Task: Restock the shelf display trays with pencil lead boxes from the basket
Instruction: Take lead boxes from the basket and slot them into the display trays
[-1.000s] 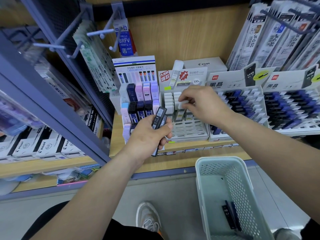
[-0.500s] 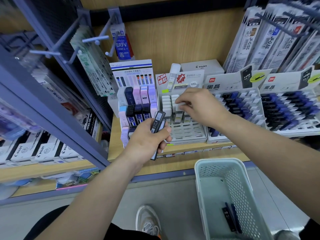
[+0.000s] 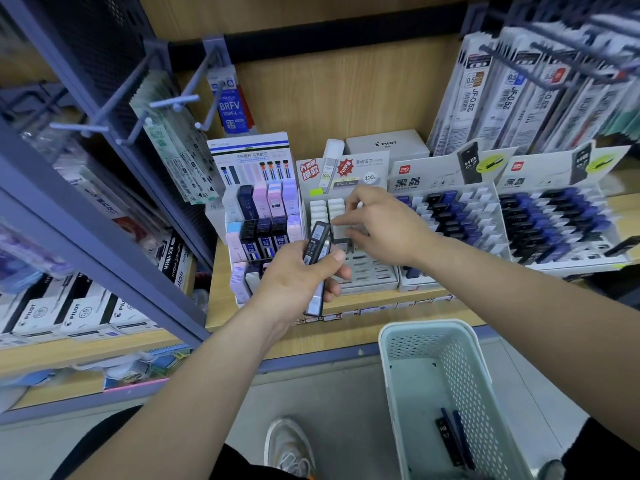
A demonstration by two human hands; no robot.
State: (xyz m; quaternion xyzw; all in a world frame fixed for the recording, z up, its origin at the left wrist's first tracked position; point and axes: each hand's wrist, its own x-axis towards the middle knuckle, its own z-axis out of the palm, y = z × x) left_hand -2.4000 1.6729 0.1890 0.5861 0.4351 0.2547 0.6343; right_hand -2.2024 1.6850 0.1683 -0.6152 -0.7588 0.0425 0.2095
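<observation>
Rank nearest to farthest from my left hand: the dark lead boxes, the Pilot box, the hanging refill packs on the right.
1. Dark lead boxes: held in the left hand.
2. Pilot box: shelf back, centre.
3. Hanging refill packs: upper right.

Over the white tray [image 3: 372, 277] our right hand [image 3: 384, 226] fills the space above the middle rows. Our left hand [image 3: 298, 275], with its dark lead boxes [image 3: 317, 247], blocks the front left corner, so only the slotted front rows at the right lie open from above. The pastel tray [image 3: 263, 216] and the blue-black tray [image 3: 450, 216] stand tight against either side, header cards [image 3: 346, 171] rise behind, and metal hooks [image 3: 173, 102] jut out high at the left. At lower right the basket [image 3: 429, 342] is open-topped, and we could reach straight down between its walls.
</observation>
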